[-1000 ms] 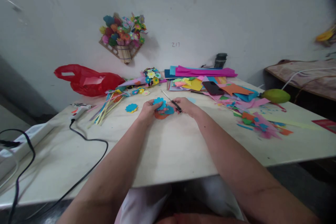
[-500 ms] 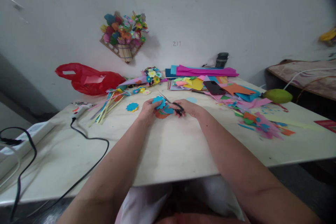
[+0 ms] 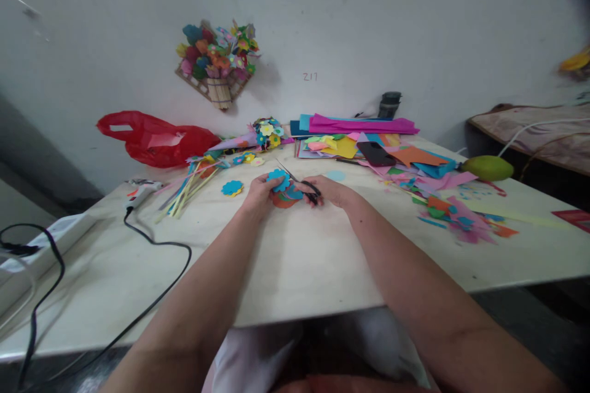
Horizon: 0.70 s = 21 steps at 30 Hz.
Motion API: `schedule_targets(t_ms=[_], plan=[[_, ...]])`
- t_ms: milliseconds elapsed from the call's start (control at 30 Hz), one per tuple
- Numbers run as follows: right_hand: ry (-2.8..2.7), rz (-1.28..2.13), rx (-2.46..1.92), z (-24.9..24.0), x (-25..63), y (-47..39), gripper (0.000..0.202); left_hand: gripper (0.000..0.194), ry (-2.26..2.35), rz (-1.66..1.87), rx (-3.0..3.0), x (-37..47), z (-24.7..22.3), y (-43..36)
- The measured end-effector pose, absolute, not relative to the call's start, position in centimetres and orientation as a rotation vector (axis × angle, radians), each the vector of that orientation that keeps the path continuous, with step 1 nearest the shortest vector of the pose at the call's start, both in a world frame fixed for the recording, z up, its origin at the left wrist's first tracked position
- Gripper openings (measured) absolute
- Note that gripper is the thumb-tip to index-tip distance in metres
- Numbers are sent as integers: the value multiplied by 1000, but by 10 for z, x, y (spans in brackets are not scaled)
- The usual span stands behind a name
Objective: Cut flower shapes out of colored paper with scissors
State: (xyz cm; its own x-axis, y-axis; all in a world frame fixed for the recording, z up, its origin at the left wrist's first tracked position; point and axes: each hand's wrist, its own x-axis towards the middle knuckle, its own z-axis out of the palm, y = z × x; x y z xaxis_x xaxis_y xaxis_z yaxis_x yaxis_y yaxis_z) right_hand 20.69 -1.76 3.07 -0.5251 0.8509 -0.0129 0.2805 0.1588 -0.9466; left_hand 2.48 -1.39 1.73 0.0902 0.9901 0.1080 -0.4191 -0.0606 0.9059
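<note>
Between the fingers of my left hand [image 3: 259, 193] is a blue scalloped paper flower [image 3: 279, 179]. My right hand [image 3: 328, 190] grips black-handled scissors [image 3: 311, 191], whose blades point up and left, close beside the flower's edge. Under both hands lie blue and orange paper pieces [image 3: 286, 201], partly covered by the fingers. To the left on the table rests a small stack of flower cutouts [image 3: 232, 188], blue on top with yellow showing below. A pale blue paper disc [image 3: 336, 175] lies just behind my right hand.
Far left are a glue gun [image 3: 144, 191] with its black cord and a white power strip [image 3: 50, 242]. Paper strips [image 3: 187, 190] and a red plastic bag [image 3: 161, 141] lie behind. On the right are paper scraps [image 3: 465, 218], a phone [image 3: 375, 153] and a green fruit-like object [image 3: 487, 168].
My right hand and the scissors have shifted very slightly left toward the blue flower. Everything else looks the same.
</note>
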Motion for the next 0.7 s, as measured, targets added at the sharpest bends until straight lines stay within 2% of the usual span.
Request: schedule_targets(t_ms=[700], plan=[[-1911,1382,-1067,29,203,-20,34,22,749,1361,999,24,9,-9]])
